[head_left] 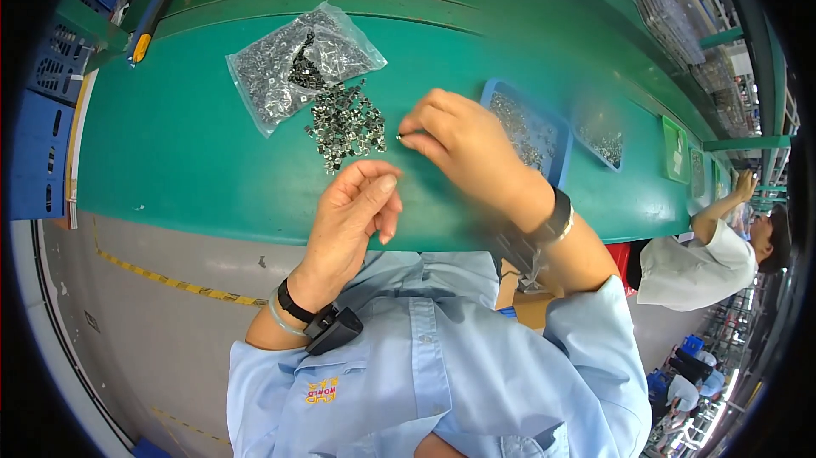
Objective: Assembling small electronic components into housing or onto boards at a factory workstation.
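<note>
Right fingers (416, 121) are pinching a metal piece (399, 137), the pile (347, 125) lying leftward, presumably for reach, left fingers (364, 171) curling, grip unclear.

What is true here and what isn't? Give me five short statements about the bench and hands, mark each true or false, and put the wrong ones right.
1. The right hand pinches a tiny metal piece in its fingers. True.
2. The left hand grips the blue tray. False: it is apart from the tray, which stands to the right, and nearer the loose pile of parts.
3. The loose pile lies on the green bench top. True.
4. The bag of parts is solid red. False: it is clear plastic, with the parts showing through.
5. The blue tray has small parts in it. True.
</note>
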### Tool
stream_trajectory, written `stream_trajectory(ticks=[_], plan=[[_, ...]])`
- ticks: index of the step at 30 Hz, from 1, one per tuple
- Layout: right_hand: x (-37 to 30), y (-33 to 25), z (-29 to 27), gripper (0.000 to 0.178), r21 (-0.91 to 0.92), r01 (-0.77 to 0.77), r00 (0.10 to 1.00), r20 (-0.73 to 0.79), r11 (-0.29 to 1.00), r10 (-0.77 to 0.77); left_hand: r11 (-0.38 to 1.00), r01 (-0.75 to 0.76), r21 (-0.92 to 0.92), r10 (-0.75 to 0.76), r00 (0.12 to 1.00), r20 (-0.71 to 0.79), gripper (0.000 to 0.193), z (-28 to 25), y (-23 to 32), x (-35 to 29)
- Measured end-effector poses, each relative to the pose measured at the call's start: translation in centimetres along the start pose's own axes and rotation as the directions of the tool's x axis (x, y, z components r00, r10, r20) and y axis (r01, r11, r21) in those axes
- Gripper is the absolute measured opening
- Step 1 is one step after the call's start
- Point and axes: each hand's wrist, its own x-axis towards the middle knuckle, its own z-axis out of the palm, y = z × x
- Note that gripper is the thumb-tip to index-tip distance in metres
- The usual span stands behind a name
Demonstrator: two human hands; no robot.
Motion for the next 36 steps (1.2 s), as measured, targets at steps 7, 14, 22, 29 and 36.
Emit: stream_trajectory(ticks=[7, 14, 22, 29, 36], plan=[[-4.2, -2.9, -2.4, 0.018, -0.020, -0.023, 0.989, -0.145, 1.000, 0.020, 0.996, -0.063, 0.062, 0.064, 0.998, -0.013, 0.015, 2.8, -0.7, 1.3], [-7.1, -2.1, -2.1, 0.020, 0.103, 0.005, 0.929, -0.367, 0.995, 0.034, 0.999, -0.033, 0.040, 0.031, 0.998, 0.050, 0.014, 4.5, -1.6, 1.4], [-8.6, -1.9, -2.5, 0.019, 0.143, 0.001, 0.924, -0.380, 0.990, 0.054, 0.999, 0.018, 0.038, -0.022, 0.993, 0.112, 0.014, 5.7, -1.6, 1.4], [-9.6, -1.9, -2.6, 0.019, 0.150, -0.005, 0.907, -0.415, 0.989, 0.068, 0.996, 0.063, -0.066, -0.054, 0.990, 0.127, 0.012, 6.0, -2.6, 1.9], [-10.6, -2.0, -2.3, 0.019, 0.258, 0.018, 0.886, -0.451, 0.966, 0.104, 0.942, 0.136, -0.308, -0.033, 0.947, 0.318, 0.013, 5.8, -4.7, 2.5]])
